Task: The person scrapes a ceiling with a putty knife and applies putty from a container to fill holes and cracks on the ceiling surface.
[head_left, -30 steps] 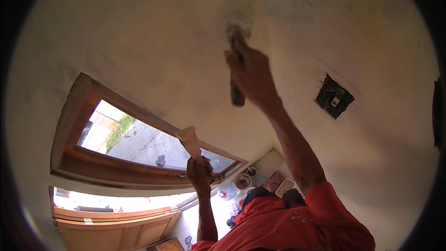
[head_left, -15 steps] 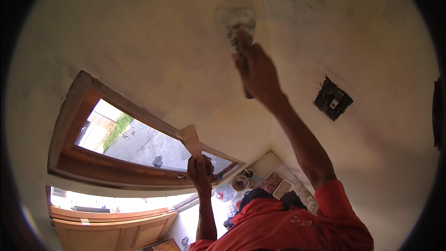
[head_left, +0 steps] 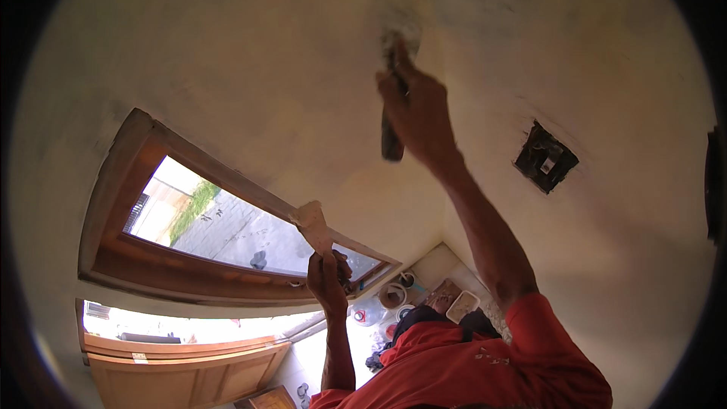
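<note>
High on the plastered wall (head_left: 288, 68), my right hand (head_left: 421, 110) is closed round the dark handle of a putty knife (head_left: 391, 140). One finger stretches along the tool toward its pale-smeared blade, which lies at the wall surface and is partly blurred. Lower and to the left, my left hand (head_left: 329, 276) grips a second putty knife (head_left: 312, 226) upright. Its broad, pale-coated blade points up in front of the window frame; its handle is mostly hidden by my fingers.
A wooden-framed window (head_left: 144, 246) is set in the wall at left, above a wooden door panel (head_left: 182, 375). An open electrical box (head_left: 545, 157) sits in the right wall. Below are a round bucket (head_left: 392, 295), a rectangular tray (head_left: 462, 307) and a clear bottle (head_left: 368, 313).
The right hand's putty knife has tilted, its handle swinging left and its blade now showing narrower. My left hand and its knife have barely moved.
</note>
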{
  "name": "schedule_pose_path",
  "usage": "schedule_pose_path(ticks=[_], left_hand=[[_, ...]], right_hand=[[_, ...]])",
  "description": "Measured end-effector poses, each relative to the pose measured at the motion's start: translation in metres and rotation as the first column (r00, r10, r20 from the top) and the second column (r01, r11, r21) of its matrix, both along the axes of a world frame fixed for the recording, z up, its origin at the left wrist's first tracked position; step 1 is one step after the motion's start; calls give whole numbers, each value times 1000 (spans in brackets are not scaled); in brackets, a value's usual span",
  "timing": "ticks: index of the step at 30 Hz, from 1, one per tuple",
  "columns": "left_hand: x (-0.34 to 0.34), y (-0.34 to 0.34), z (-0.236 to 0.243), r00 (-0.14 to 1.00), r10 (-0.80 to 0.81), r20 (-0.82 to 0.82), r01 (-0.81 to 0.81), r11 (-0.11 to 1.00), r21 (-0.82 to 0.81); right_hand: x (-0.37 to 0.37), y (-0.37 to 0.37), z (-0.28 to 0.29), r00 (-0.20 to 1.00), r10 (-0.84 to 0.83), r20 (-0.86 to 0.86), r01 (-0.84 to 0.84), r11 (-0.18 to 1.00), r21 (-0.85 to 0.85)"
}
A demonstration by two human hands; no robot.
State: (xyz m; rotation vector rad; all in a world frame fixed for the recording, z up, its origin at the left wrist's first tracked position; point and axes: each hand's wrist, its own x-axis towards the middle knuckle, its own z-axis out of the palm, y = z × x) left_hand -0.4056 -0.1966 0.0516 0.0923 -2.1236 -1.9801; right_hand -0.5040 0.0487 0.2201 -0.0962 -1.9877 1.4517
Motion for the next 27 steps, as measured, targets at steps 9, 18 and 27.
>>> schedule_pose_path(ticks=[9, 18, 27], left_hand=[[0, -3, 3, 994, 67, -83, -66, 998, 21], [8, -10, -9, 999, 35, -16, -35, 999, -3], [11, -10, -5, 998, 18, -58, -17, 1000, 8]], right_hand=[[40, -48, -75, 987, 143, 75, -161, 826, 540], [7, -26, -137, 991, 84, -106, 6, 756, 654], [-11, -27, -42, 992, -24, -120, 36, 995, 98]])
